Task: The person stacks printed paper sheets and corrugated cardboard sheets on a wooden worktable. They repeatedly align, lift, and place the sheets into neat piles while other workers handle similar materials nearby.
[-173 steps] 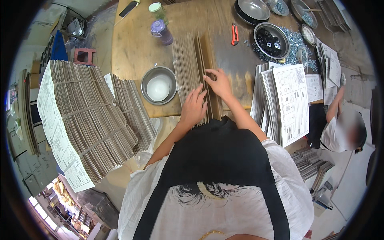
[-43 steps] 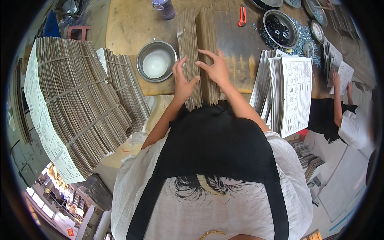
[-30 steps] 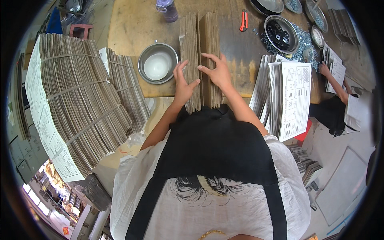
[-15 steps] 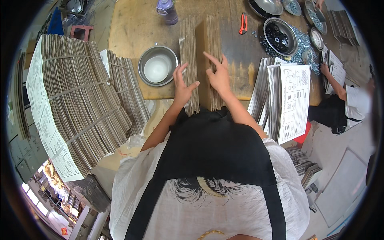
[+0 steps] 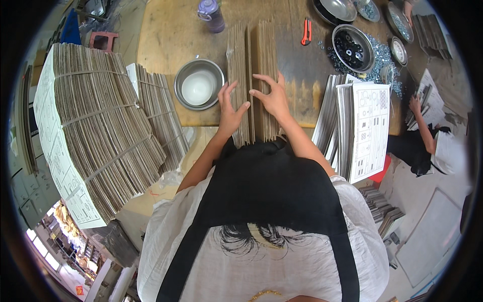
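Two bundles of thin brown cardboard sheets stand on edge at the front of the table, in the middle of the view. My left hand (image 5: 231, 115) grips the left bundle (image 5: 237, 58), its fingers down the outer side and its thumb across the top edges. Beside that bundle a loose sheet (image 5: 249, 48) stands upright. My right hand (image 5: 274, 103) straddles the right bundle (image 5: 268, 45), with some fingers along the outer side and the thumb and a forefinger reaching into the gap towards the loose sheet. Whether that thumb touches the sheet I cannot tell.
Left of the bundles sits a steel bowl (image 5: 217, 75) with a white one inside. Strapped cardboard stacks (image 5: 100, 116) fill the left; printed sheets (image 5: 370, 131) stand right. A red cutter (image 5: 306, 32), purple bottle (image 5: 211, 15) and bowl of black parts (image 5: 370, 53) lie beyond. A co-worker (image 5: 427, 136) works far right.
One sheet has moved left from the right bundle's side across the gap to the left bundle. My right thumb and forefinger have shifted left with it. The co-worker's arm has moved.
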`<move>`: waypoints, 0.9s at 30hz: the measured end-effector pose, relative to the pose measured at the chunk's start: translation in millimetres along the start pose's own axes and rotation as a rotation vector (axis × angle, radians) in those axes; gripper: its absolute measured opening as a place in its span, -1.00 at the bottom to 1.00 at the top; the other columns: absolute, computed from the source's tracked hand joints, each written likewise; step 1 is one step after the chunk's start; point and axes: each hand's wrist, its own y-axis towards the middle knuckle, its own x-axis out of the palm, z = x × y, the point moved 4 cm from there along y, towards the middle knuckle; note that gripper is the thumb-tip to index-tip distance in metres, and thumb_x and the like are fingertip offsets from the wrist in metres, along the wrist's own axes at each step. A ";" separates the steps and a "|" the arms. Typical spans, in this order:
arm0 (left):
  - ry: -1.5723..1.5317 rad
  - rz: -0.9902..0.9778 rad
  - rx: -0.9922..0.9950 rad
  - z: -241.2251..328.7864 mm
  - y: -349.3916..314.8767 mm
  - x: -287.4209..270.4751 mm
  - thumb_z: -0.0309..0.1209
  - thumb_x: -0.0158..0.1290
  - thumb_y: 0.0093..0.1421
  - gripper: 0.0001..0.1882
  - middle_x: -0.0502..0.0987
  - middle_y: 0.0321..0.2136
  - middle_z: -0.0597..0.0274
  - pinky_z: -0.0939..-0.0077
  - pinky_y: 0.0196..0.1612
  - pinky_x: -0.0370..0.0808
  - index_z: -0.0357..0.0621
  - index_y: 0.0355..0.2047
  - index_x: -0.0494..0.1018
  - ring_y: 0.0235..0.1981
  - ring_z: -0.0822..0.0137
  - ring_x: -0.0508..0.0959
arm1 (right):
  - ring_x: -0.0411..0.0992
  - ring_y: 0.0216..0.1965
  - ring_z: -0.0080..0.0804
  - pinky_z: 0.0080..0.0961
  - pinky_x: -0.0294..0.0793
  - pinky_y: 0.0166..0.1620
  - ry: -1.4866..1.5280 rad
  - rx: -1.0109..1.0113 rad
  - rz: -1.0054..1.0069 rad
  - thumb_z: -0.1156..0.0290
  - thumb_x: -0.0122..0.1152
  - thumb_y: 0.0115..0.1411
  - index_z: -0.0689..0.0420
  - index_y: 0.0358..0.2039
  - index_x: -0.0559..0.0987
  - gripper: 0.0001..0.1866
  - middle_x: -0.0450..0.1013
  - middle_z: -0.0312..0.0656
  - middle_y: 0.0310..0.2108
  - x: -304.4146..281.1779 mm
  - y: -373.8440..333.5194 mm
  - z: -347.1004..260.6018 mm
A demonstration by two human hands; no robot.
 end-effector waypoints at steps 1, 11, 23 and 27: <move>-0.001 0.003 0.004 -2.5 -0.4 0.4 -0.38 0.23 0.15 -0.22 0.15 0.32 -0.06 0.10 0.43 -0.01 -0.15 0.35 0.16 0.43 -0.02 0.02 | 0.05 0.42 0.15 -0.17 0.18 0.38 0.015 -0.002 -0.003 0.34 0.50 0.03 -0.19 0.10 0.61 -0.44 0.14 0.26 0.33 -1.6 -0.5 -4.2; 0.054 0.001 0.033 -7.6 0.5 -0.6 -0.31 0.20 0.24 -0.30 0.16 0.32 -0.06 0.11 0.41 0.04 -0.13 0.34 0.19 0.42 -0.03 0.04 | 0.16 0.36 0.14 -0.18 0.30 0.31 -0.127 0.021 0.045 0.25 0.46 0.07 -0.25 0.05 0.63 -0.52 0.06 0.19 0.38 3.9 -9.1 -26.3; 0.002 0.020 0.013 -4.5 -0.9 1.5 -0.35 0.16 0.27 -0.34 0.16 0.31 -0.06 0.12 0.42 0.01 -0.13 0.33 0.20 0.40 -0.05 0.06 | 0.26 0.30 0.10 -0.19 0.40 0.24 -0.106 -0.024 0.063 0.26 0.54 -0.03 -0.23 0.09 0.60 -0.40 0.03 0.06 0.40 3.7 -6.1 -5.6; 0.017 0.020 0.024 -2.6 -0.1 1.6 -0.37 0.17 0.26 -0.34 0.17 0.31 -0.05 0.13 0.42 0.01 -0.14 0.33 0.20 0.40 -0.04 0.06 | 0.29 0.26 0.14 -0.15 0.46 0.17 -0.191 0.086 0.047 0.28 0.52 -0.04 -0.28 0.32 0.37 -0.13 0.05 0.09 0.38 2.3 -6.3 -6.1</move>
